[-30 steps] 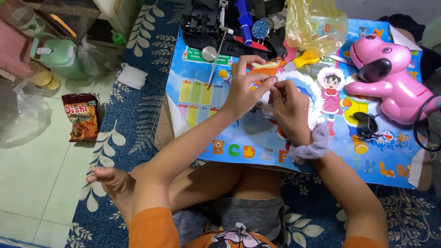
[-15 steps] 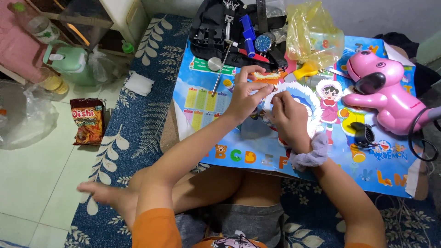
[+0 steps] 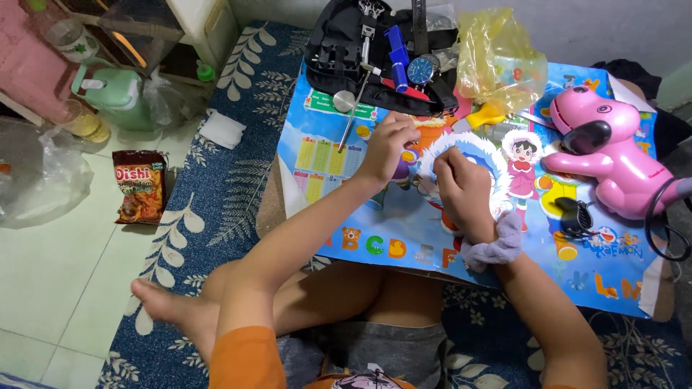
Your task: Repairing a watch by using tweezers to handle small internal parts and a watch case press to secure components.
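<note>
Snack packet: a red crisp bag (image 3: pixel 140 186) is lying on the pale floor tiles, well apart from the work.
Green jug: a mint-coloured jug (image 3: pixel 112 92) is standing beside clear plastic bags at the floor's edge.
Left hand: the left hand (image 3: pixel 389 144) is resting on the low table, fingers curled in over something small and purple (image 3: pixel 401 171). I am guessing it is a little part being pinched, but the knuckles are hiding the grip.
Right hand: the right hand (image 3: pixel 465 191) is sitting just beside the left, fingers folded down tight. What they are closing on is not showing from here. A grey scrunchie (image 3: pixel 494 245) is circling that wrist.
Tool case: a black case (image 3: pixel 360 54) is lying open at the far edge, with a blue-faced wristwatch (image 3: pixel 420 70) and a thin metal tool (image 3: pixel 353 108) on it.
Risk: the piece between the two hands is looking tiny, so a slip of either thumb could be sending it off the table and into the patterned rug.
Pink toy: a pink animal-shaped gadget (image 3: pixel 613 155) is lying to the right, its black cable trailing off the edge.
Surface: a bright cartoon alphabet poster (image 3: pixel 404 238) is covering the low table.
Room: a blue leaf-print rug (image 3: pixel 216 187) is spreading under the table.
</note>
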